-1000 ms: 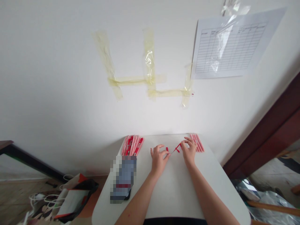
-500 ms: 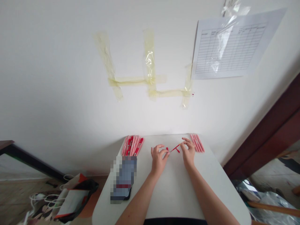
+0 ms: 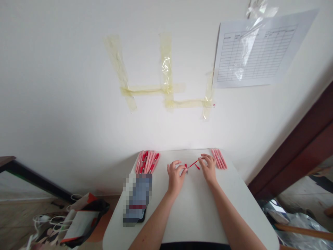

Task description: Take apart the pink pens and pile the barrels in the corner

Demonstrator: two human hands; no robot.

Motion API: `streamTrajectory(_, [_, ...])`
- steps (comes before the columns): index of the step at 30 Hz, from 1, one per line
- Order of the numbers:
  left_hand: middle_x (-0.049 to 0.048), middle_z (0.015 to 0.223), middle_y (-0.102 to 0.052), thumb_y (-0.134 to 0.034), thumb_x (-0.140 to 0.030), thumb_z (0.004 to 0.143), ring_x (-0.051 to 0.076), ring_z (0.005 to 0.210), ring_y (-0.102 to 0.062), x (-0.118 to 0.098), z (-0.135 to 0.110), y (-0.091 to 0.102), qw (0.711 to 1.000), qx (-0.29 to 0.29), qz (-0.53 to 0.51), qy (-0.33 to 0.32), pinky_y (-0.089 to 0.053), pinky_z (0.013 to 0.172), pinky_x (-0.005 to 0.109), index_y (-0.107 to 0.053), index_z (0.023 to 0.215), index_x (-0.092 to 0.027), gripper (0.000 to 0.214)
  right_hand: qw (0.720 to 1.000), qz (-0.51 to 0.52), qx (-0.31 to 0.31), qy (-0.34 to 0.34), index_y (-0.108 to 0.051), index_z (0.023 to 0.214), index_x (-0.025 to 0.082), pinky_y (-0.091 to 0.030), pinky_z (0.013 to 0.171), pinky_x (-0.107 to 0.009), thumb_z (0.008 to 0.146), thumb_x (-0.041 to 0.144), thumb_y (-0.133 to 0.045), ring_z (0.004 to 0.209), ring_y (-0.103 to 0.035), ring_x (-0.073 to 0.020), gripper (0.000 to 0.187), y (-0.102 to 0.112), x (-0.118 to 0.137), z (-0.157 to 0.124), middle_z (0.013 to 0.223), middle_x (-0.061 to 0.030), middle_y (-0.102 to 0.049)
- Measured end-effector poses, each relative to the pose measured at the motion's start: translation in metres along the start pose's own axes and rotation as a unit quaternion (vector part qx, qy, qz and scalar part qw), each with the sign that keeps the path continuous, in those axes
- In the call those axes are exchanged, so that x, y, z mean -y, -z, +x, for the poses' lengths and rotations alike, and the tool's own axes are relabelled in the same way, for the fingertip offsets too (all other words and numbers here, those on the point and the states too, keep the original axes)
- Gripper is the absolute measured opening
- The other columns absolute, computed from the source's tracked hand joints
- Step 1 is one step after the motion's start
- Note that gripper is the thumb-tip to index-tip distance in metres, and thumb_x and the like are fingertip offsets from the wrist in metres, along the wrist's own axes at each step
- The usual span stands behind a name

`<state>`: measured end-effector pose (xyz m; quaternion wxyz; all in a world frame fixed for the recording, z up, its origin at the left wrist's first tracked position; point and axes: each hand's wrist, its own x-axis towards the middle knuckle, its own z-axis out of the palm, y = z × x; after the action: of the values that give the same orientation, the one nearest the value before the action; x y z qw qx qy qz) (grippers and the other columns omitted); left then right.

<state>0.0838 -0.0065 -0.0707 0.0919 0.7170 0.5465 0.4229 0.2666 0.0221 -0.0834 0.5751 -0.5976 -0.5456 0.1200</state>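
Pinching with just the fingertips works well here: left grip (image 3: 176, 177) and right grip (image 3: 207, 169) both look closed on the thin red strip (image 3: 193, 164).

My single view rides on the head, facing forward and down, close over the left hand (image 3: 176, 178), right hand (image 3: 208, 170) and table (image 3: 195, 211).

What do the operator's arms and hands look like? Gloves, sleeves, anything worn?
Left hand and right hand are ungloved. Left forearm and right forearm are bare: no sleeves, watch or bracelet in view. A dark garment shows at the bottom edge.
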Motion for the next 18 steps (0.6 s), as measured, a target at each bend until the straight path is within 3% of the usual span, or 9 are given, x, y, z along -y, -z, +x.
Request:
streamTrajectory(4, [0.0048, 0.114, -0.061, -0.065, -0.021, 0.089, 0.022, 0.117, -0.057, 0.004, 0.0, -0.003, 1.0, -0.015, -0.002, -0.01, -0.035, 0.115, 0.057, -0.072, 0.087, -0.026, 0.009, 0.999, 0.039, 0.012, -0.006, -0.065, 0.082, 0.023, -0.035, 0.105, -0.049, 0.087, 0.051, -0.055, 0.118, -0.045, -0.0287, 0.03, 0.001, -0.001, 0.0, 0.115, -0.0091, -0.067])
streamTrajectory(9, [0.0065, 0.112, -0.06, -0.061, -0.022, 0.091, 0.022, 0.114, -0.058, 0.014, 0.0, -0.008, 0.998, -0.059, -0.025, -0.019, -0.045, 0.108, 0.052, -0.07, 0.089, -0.024, 0.01, 0.994, 0.052, 0.098, -0.019, -0.068, 0.079, 0.025, -0.037, 0.105, -0.051, 0.084, 0.043, -0.061, 0.12, -0.046, -0.0304, 0.02, 0.009, -0.005, 0.003, 0.118, -0.0081, -0.066])
streamTrajectory(15, [0.0074, 0.113, -0.059, -0.056, -0.022, 0.094, 0.023, 0.114, -0.058, 0.02, -0.001, -0.013, 0.997, -0.073, -0.032, -0.018, -0.046, 0.106, 0.05, -0.068, 0.089, -0.023, 0.013, 0.974, -0.019, 0.211, 0.08, -0.073, 0.075, 0.028, -0.037, 0.107, -0.052, 0.085, 0.031, -0.064, 0.121, -0.045, -0.0306, 0.014, 0.01, -0.004, 0.001, 0.114, -0.0068, -0.066])
streamTrajectory(18, [0.0072, 0.114, -0.058, -0.055, -0.021, 0.094, 0.023, 0.116, -0.057, 0.022, -0.002, -0.014, 0.997, -0.069, -0.024, -0.009, -0.043, 0.108, 0.053, -0.068, 0.087, -0.023, 0.014, 0.963, -0.052, 0.235, 0.121, -0.077, 0.086, 0.03, -0.035, 0.109, -0.054, 0.089, 0.034, -0.063, 0.122, -0.044, -0.0305, 0.015, 0.011, 0.003, -0.002, 0.117, -0.0064, -0.065])
